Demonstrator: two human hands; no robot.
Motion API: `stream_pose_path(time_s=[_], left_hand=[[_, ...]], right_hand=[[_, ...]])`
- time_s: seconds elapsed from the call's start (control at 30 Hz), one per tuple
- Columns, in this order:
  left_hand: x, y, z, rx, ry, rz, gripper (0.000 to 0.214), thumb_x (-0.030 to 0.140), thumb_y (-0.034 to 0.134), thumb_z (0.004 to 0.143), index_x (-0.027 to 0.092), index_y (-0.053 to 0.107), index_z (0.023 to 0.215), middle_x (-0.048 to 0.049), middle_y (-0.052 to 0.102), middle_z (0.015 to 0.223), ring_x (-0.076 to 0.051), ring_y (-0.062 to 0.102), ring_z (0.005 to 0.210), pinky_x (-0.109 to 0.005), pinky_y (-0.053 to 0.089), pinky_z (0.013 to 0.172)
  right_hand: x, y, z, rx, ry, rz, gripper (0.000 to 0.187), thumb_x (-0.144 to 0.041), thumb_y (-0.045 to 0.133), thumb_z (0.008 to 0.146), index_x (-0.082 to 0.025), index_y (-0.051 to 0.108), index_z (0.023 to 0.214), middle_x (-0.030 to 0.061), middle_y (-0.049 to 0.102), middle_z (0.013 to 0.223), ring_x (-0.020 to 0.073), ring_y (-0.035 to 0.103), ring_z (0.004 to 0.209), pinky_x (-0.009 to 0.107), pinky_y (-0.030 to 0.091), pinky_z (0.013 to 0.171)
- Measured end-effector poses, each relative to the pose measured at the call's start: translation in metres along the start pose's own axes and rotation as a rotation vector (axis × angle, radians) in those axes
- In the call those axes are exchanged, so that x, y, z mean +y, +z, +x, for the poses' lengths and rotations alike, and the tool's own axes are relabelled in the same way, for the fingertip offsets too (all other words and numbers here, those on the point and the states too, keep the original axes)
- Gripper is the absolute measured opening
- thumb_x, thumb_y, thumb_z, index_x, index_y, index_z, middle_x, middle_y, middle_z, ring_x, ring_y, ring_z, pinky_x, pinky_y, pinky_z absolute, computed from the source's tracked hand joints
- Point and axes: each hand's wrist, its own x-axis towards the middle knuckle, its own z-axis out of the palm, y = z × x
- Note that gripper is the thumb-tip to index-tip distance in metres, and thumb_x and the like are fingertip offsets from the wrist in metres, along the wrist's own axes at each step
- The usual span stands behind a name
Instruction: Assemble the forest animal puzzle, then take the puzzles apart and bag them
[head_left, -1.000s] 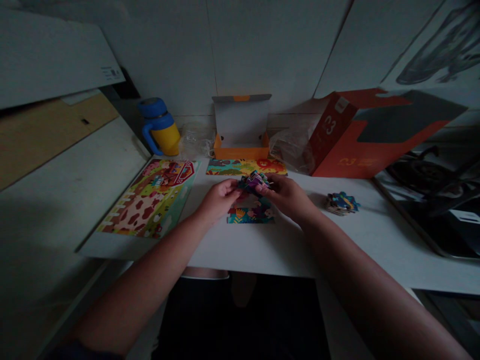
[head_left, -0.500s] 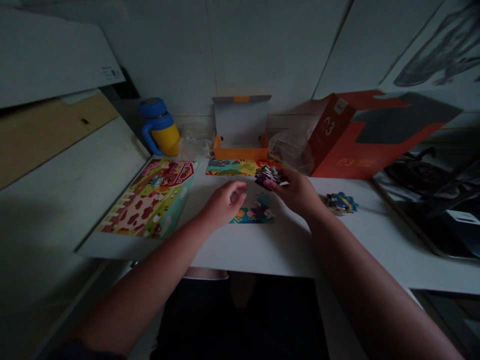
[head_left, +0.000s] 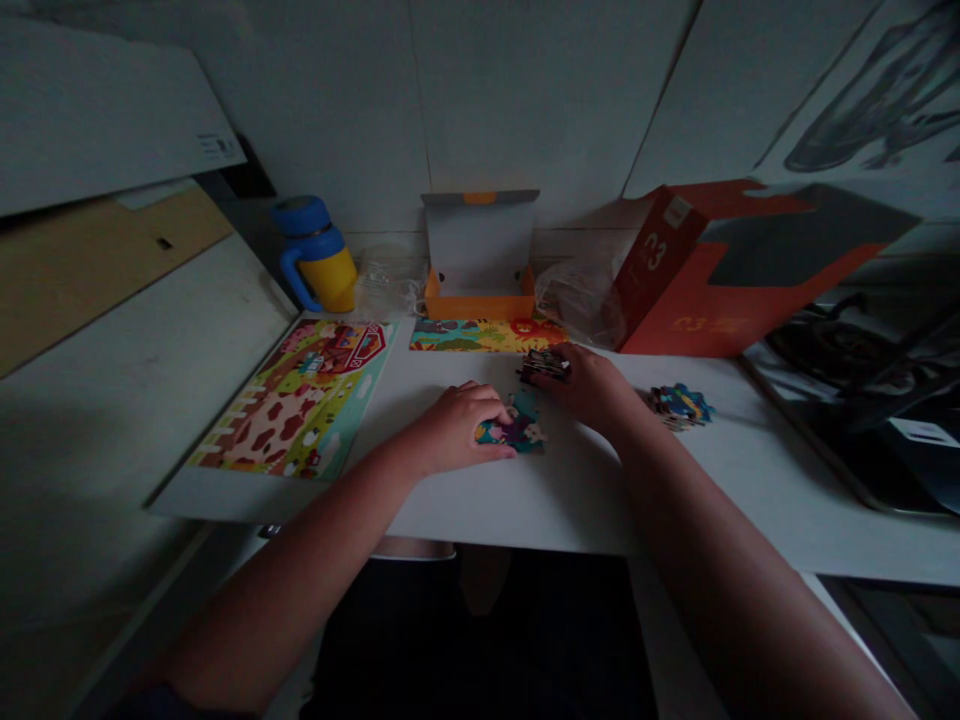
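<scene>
Two bare hands work close together on a white tabletop (head_left: 517, 510). The left hand (head_left: 457, 428) lies palm down and loosely curled, not gripping, its fingertips resting on a partly joined teal-and-purple cardboard jigsaw section (head_left: 517, 430). The right hand (head_left: 589, 388) is nearly closed, pinching a small stack of dark cardboard jigsaw pieces (head_left: 541, 366) between fingers and thumb, just beyond that section.

Farther right of the right hand lies a loose pile of blue-and-yellow jigsaw pieces (head_left: 680, 406). Ahead of both hands is a long jungle-patterned puzzle strip (head_left: 480, 336), and beyond it an open orange-and-grey cardboard box (head_left: 480, 305). Left of the left hand lies a finished farm picture puzzle (head_left: 292, 400), with a yellow-and-blue plastic bottle (head_left: 319, 270) beyond it. Ahead and right of the right hand stands a large orange-red cardboard carton (head_left: 697, 300), beside a crumpled clear plastic bag (head_left: 581, 300).
</scene>
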Motion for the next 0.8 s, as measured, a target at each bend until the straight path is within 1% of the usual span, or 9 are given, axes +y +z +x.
stream_pose_path(time_s=[0.1,0.17,0.23,0.3,0.4,0.53,0.67,0.73,0.8], left_hand=[[0.0,-0.003,-0.002,-0.038,0.0,-0.073,0.031,0.044,0.09,0.08,0.024,0.071,0.093,-0.0039,0.07,0.101,-0.024,0.065,0.1,-0.037,0.049,0.09],[0.001,-0.001,-0.002,0.001,-0.046,-0.084,0.034,0.045,0.09,0.079,0.023,0.068,0.092,-0.0042,0.069,0.102,-0.024,0.065,0.098,-0.036,0.05,0.088],[0.001,0.002,-0.003,0.076,-0.107,-0.041,0.041,0.047,0.091,0.077,0.022,0.066,0.098,-0.0061,0.067,0.107,-0.026,0.064,0.101,-0.037,0.05,0.089],[0.002,0.005,-0.002,0.123,-0.138,0.019,0.053,0.05,0.093,0.073,0.021,0.066,0.108,-0.0088,0.065,0.114,-0.029,0.063,0.108,-0.041,0.051,0.094],[0.002,0.008,0.001,0.109,-0.134,0.057,0.057,0.051,0.092,0.073,0.023,0.067,0.116,-0.01,0.064,0.118,-0.032,0.062,0.112,-0.044,0.05,0.099],[0.0,0.01,0.005,0.097,-0.144,0.015,0.057,0.05,0.094,0.07,0.023,0.067,0.111,-0.0093,0.065,0.116,-0.031,0.064,0.111,-0.043,0.051,0.096],[0.0,0.013,0.006,0.13,-0.197,-0.132,0.064,0.039,0.099,0.064,0.023,0.06,0.112,-0.0072,0.067,0.113,-0.027,0.066,0.104,-0.039,0.052,0.089],[0.001,0.014,0.004,0.126,-0.207,-0.229,0.062,0.033,0.097,0.067,0.024,0.056,0.113,-0.0047,0.068,0.109,-0.024,0.067,0.098,-0.037,0.052,0.085],[0.002,0.015,0.002,0.114,-0.191,-0.292,0.052,0.027,0.092,0.074,0.025,0.055,0.111,-0.0024,0.068,0.106,-0.021,0.066,0.094,-0.034,0.051,0.083]], right_hand=[[-0.004,-0.002,0.0,0.023,0.006,0.015,0.044,-0.055,0.072,0.09,-0.019,0.071,0.115,0.0153,0.078,0.108,0.0319,0.07,0.092,0.037,0.048,0.075],[-0.009,-0.004,0.001,0.041,0.027,0.072,0.043,-0.056,0.071,0.09,-0.02,0.072,0.113,0.0134,0.078,0.105,0.0296,0.069,0.087,0.036,0.046,0.071],[-0.014,-0.006,0.001,0.063,0.059,0.143,0.043,-0.057,0.071,0.09,-0.021,0.072,0.113,0.0109,0.078,0.101,0.0271,0.068,0.081,0.035,0.045,0.067],[-0.018,-0.007,0.0,0.093,0.09,0.195,0.045,-0.058,0.072,0.089,-0.021,0.072,0.114,0.0099,0.078,0.098,0.0263,0.067,0.078,0.035,0.044,0.065],[-0.019,-0.009,-0.001,0.134,0.105,0.241,0.047,-0.059,0.073,0.089,-0.021,0.072,0.117,0.01,0.078,0.098,0.0267,0.068,0.08,0.036,0.045,0.068],[-0.018,-0.009,-0.001,0.162,0.117,0.31,0.05,-0.059,0.072,0.088,-0.02,0.07,0.12,0.0106,0.078,0.101,0.0269,0.069,0.083,0.036,0.046,0.069],[-0.018,-0.008,-0.002,0.169,0.098,0.323,0.052,-0.061,0.072,0.088,-0.019,0.071,0.119,0.0113,0.078,0.102,0.0265,0.069,0.083,0.036,0.047,0.069],[-0.018,-0.008,-0.002,0.164,0.094,0.322,0.053,-0.062,0.072,0.088,-0.019,0.071,0.119,0.0112,0.078,0.101,0.0264,0.069,0.083,0.036,0.046,0.069],[-0.018,-0.008,-0.002,0.153,0.103,0.324,0.054,-0.063,0.071,0.088,-0.019,0.07,0.12,0.0112,0.078,0.101,0.0264,0.069,0.083,0.036,0.046,0.069]])
